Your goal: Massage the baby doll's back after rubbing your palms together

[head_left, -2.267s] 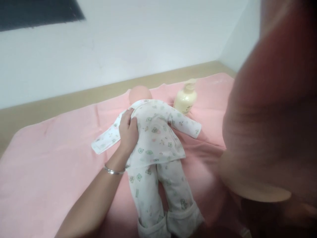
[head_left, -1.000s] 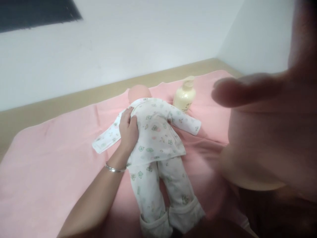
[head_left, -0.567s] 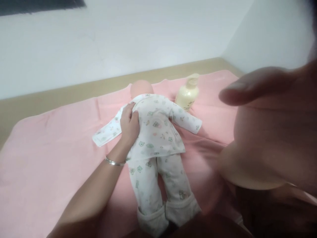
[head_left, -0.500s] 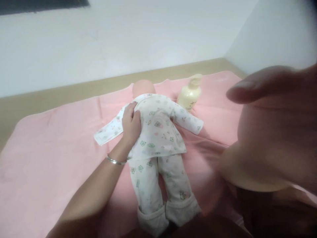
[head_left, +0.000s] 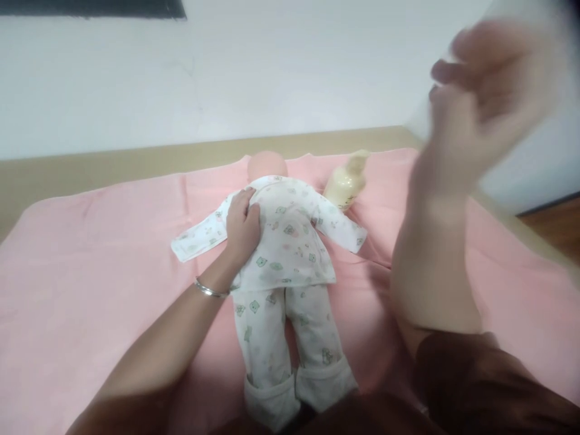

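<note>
A baby doll (head_left: 290,226) in a white patterned top and trousers lies stretched out, its arms spread and no face showing. My left hand (head_left: 243,223) rests on its upper body near the shoulder at left, fingers laid out over the cloth. Both trouser cuffs (head_left: 272,396) are turned up. Raised high at right, apart from the doll, my right hand (head_left: 493,90) is blurred; its fingers look loosely cupped and I see nothing in it. Beside the doll's right-hand sleeve stands a cream pump bottle (head_left: 345,184), slightly tilted in view.
Under the doll is a pink cloth (head_left: 104,260), spread over a tan surface (head_left: 199,154). A white wall (head_left: 272,72) rises behind, with a dark panel (head_left: 90,7) at top left. Brown floor (head_left: 557,223) shows at the right edge.
My right hand has swung up and away, from close at the right to high at upper right, baring the forearm. My left hand keeps its place on the doll. The view has shifted slightly.
</note>
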The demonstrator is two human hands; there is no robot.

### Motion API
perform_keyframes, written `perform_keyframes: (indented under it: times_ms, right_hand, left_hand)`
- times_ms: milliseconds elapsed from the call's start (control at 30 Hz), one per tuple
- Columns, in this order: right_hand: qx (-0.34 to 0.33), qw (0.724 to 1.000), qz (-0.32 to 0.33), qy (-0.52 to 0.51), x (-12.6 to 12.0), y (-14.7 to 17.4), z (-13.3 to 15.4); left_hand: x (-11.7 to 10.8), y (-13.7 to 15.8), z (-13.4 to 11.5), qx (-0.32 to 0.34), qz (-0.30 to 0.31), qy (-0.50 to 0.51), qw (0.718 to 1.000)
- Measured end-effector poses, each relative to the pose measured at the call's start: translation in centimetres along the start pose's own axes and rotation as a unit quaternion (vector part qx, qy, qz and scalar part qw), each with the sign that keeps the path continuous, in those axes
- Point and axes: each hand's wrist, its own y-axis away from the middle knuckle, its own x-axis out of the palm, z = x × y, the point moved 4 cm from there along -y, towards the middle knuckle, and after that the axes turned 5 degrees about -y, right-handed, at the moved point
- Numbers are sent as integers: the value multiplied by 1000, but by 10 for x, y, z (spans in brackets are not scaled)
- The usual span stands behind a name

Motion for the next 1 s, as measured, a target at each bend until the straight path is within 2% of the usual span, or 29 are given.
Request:
perform_keyframes:
  times_ms: [67, 167, 300, 367, 467, 567, 667, 767, 900, 1000]
  right_hand:
    - [23, 1000, 13, 7, 14, 3, -2]
    - [44, 992, 112, 34, 43, 7, -10]
    - [25, 980, 180, 83, 73, 11, -21]
    - [24, 973, 205, 102, 82, 15, -24]
    - [27, 973, 199, 116, 88, 18, -23]
    - [29, 978, 171, 115, 89, 16, -21]
    - [40, 977, 171, 121, 91, 13, -22]
    - [63, 973, 187, 116, 92, 10, -23]
    - [83, 971, 194, 112, 92, 8, -22]
    - [86, 969, 198, 121, 92, 9, -21]
  left_hand:
    - [0, 0, 0, 2, 0, 0, 1000]
    - [-1, 1, -1, 0, 3, 1, 1000]
    - [0, 0, -2, -1, 12, 2, 1000]
    - [2, -2, -3, 20, 32, -37, 999]
    - [3, -2, -10, 70, 75, -120, 988]
    - [-3, 4, -26, 83, 122, -144, 978]
    - [-10, 12, -56, 61, 200, -56, 976]
    - [-5, 10, -90, 32, 253, 123, 959]
    - [34, -14, -111, -62, 310, 283, 906]
    - [61, -36, -115, -76, 269, 325, 903]
